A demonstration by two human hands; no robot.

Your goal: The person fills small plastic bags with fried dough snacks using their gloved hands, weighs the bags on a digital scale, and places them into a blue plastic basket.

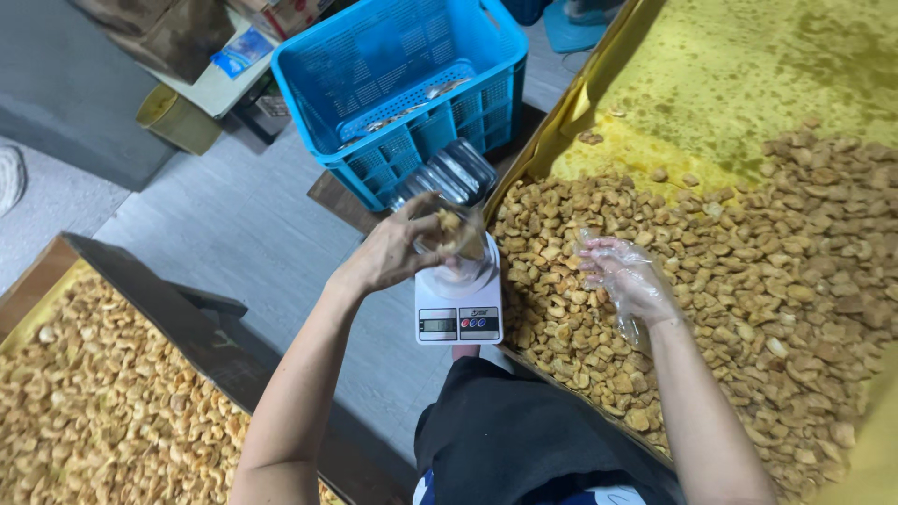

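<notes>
Near: white digital scale (pixel 458 318) at the near-left corner of the big yellow-lined tray (pixel 730 84). Left hand (pixel 398 248) is curled around a clear plastic container (pixel 460 238) part-filled with fried snack pieces, held on or just above the scale platform, wrist bent in. Container likely light, thin-walled, easily crushed; grip the sides, don't squeeze. Right hand (pixel 629 279), in a loose plastic glove, rests half-open on the snack pile (pixel 748 281); can't tell if it holds any. Pieces look brittle. Far: blue crate (pixel 412 75) past the tray's left edge.
</notes>
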